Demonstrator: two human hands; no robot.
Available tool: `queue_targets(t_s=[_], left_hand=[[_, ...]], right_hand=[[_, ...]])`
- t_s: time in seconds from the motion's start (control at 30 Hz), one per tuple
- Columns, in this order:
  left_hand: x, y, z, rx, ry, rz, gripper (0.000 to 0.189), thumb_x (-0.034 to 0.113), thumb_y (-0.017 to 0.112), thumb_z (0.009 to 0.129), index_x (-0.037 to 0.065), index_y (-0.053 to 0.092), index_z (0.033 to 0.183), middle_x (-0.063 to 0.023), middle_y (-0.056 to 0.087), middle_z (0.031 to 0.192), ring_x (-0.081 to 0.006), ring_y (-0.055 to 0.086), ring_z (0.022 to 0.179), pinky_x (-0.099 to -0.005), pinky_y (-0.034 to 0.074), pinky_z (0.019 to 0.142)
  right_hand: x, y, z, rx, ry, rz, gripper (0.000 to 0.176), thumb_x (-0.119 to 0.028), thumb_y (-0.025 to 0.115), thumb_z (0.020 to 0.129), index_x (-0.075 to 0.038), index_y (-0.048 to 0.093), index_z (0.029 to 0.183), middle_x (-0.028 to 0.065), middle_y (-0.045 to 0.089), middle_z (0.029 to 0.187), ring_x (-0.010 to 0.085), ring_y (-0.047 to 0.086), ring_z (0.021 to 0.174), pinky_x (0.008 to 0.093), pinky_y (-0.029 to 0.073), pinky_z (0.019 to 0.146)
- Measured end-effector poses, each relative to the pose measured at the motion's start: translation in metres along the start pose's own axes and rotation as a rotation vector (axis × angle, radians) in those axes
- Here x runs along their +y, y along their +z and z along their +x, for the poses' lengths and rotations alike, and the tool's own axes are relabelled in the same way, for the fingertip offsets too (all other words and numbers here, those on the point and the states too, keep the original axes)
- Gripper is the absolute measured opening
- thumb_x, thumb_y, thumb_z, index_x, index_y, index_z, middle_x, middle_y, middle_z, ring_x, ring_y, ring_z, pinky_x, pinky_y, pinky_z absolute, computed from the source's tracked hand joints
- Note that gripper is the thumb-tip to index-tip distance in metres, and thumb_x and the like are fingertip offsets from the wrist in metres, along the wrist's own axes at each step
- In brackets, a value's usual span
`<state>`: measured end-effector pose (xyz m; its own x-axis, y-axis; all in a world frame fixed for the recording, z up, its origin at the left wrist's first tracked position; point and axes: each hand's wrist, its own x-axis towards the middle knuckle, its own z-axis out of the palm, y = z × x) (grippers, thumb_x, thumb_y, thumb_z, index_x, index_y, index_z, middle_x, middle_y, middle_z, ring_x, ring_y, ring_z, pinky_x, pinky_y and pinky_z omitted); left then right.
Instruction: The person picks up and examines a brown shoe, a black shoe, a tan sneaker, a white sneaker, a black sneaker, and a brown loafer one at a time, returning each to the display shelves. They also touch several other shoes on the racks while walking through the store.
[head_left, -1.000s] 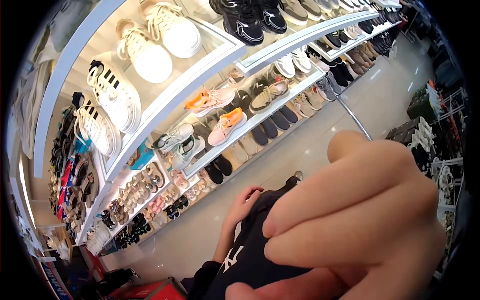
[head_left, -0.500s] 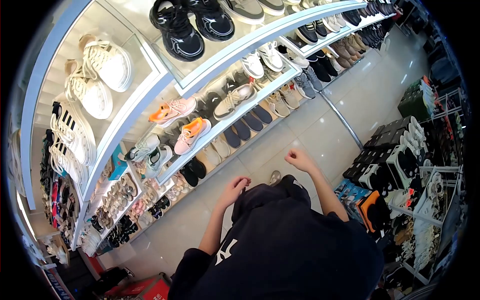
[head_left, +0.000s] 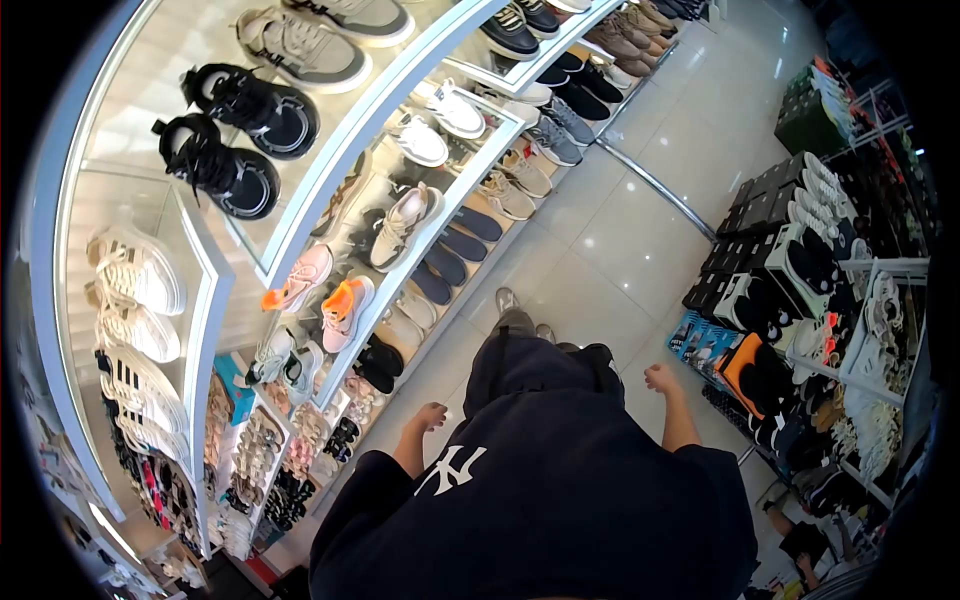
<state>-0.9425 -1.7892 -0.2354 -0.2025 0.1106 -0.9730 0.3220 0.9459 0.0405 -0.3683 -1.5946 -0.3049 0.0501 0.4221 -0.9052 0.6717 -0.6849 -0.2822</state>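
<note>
My left hand (head_left: 431, 416) hangs by my left side, its fingers loosely curled in, and I see nothing in them. It is closest to the lower shelf with black slip-on shoes (head_left: 377, 364), without touching it. Out to my right side is my right hand (head_left: 659, 378), curled into a loose fist with nothing showing inside. A stack of blue packages (head_left: 697, 335) stands beyond it, apart from the fingers. Both arms come from a dark short-sleeved top (head_left: 560, 480) with a white logo.
Lit shelves (head_left: 330, 180) of shoes curve along my left. Shoe boxes (head_left: 735, 215) and an orange-and-black item (head_left: 752, 372) line the right side. A metal rail (head_left: 655, 188) crosses the tiled floor (head_left: 590, 235) ahead. My shoe (head_left: 507, 299) shows below. Part of a person (head_left: 803, 545) appears at lower right.
My hands have moved apart and back toward my sides. The view has turned and moved, one foot now shows further forward, and the shelf shoes sit lower and further left.
</note>
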Motion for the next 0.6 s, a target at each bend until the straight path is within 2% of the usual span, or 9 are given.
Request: queue_targets(t_s=[0.07,0.13,0.2,0.23,0.3,0.43,0.5,0.57,0.6], left_hand=[[0.044,-0.011,0.020,-0.009,0.086,0.118,0.042,0.034,0.051,0.081,0.006,0.060,0.111,-0.0127,0.064,0.099,-0.0220,0.062,0.089,-0.0395,0.048,0.077],[0.097,-0.022,0.042,0.030,0.308,0.291,0.042,0.035,0.052,0.080,0.003,0.062,0.107,-0.0143,0.065,0.097,-0.0232,0.062,0.088,-0.0363,0.047,0.080],[0.158,-0.032,0.062,0.097,0.537,0.314,0.043,0.035,0.052,0.081,0.002,0.062,0.106,-0.0145,0.065,0.096,-0.0247,0.062,0.086,-0.0340,0.047,0.079],[0.191,-0.035,0.070,0.117,0.623,0.259,0.043,0.035,0.052,0.082,0.001,0.062,0.106,-0.0142,0.065,0.095,-0.0254,0.062,0.085,-0.0337,0.047,0.079],[0.276,-0.045,0.023,0.096,0.755,0.177,0.040,0.032,0.051,0.084,-0.001,0.061,0.106,-0.0130,0.064,0.091,-0.0230,0.062,0.082,-0.0323,0.048,0.076],[0.374,-0.044,0.030,0.064,0.856,0.021,0.038,0.030,0.051,0.086,-0.002,0.059,0.105,-0.0118,0.064,0.087,-0.0201,0.062,0.079,-0.0310,0.048,0.074],[0.408,-0.044,0.037,0.036,0.831,0.138,0.033,0.025,0.051,0.088,-0.002,0.058,0.106,-0.0095,0.063,0.088,-0.0159,0.060,0.076,-0.0286,0.048,0.074],[0.425,-0.042,0.061,-0.016,0.802,0.189,0.036,0.028,0.052,0.087,-0.002,0.059,0.104,-0.0096,0.063,0.087,-0.0161,0.061,0.076,-0.0291,0.048,0.072],[0.429,-0.041,0.082,-0.006,0.754,0.319,0.037,0.029,0.052,0.084,-0.001,0.061,0.103,-0.0135,0.064,0.090,-0.0225,0.062,0.082,-0.0327,0.048,0.076]], right_hand=[[-0.005,0.011,0.011,0.011,0.003,-0.023,0.031,-0.026,0.054,0.079,-0.003,0.060,0.100,0.0087,0.064,0.081,0.0202,0.063,0.067,0.0360,0.048,0.055],[-0.029,0.026,0.009,0.064,-0.116,0.046,0.027,-0.022,0.057,0.076,0.002,0.063,0.087,0.0113,0.064,0.068,0.0195,0.062,0.059,0.0326,0.049,0.056],[-0.052,0.036,0.017,0.008,-0.240,-0.018,0.033,-0.029,0.059,0.078,-0.002,0.062,0.096,0.0126,0.065,0.082,0.0192,0.063,0.067,0.0344,0.048,0.060],[-0.059,0.042,0.024,0.016,-0.238,-0.011,0.033,-0.029,0.059,0.078,-0.002,0.062,0.096,0.0126,0.065,0.082,0.0192,0.063,0.067,0.0344,0.048,0.060],[-0.064,0.047,0.039,0.113,-0.654,-0.038,0.033,-0.028,0.059,0.080,0.000,0.062,0.097,0.0144,0.065,0.081,0.0201,0.064,0.069,0.0334,0.049,0.063],[-0.078,0.000,0.046,0.190,-0.447,-0.111,0.032,-0.025,0.058,0.081,0.002,0.061,0.098,0.0148,0.065,0.078,0.0213,0.065,0.069,0.0328,0.050,0.065],[-0.090,-0.034,0.037,0.054,-0.122,0.012,0.032,-0.025,0.056,0.082,0.002,0.061,0.098,0.0136,0.065,0.077,0.0209,0.065,0.068,0.0328,0.050,0.066],[-0.092,-0.065,0.044,0.023,-0.068,0.054,0.032,-0.025,0.057,0.081,0.002,0.061,0.097,0.0119,0.065,0.076,0.0202,0.065,0.067,0.0325,0.050,0.065],[-0.100,-0.088,0.041,0.012,-0.078,0.054,0.031,-0.024,0.056,0.080,0.002,0.061,0.096,0.0112,0.065,0.077,0.0198,0.064,0.067,0.0321,0.050,0.065]])
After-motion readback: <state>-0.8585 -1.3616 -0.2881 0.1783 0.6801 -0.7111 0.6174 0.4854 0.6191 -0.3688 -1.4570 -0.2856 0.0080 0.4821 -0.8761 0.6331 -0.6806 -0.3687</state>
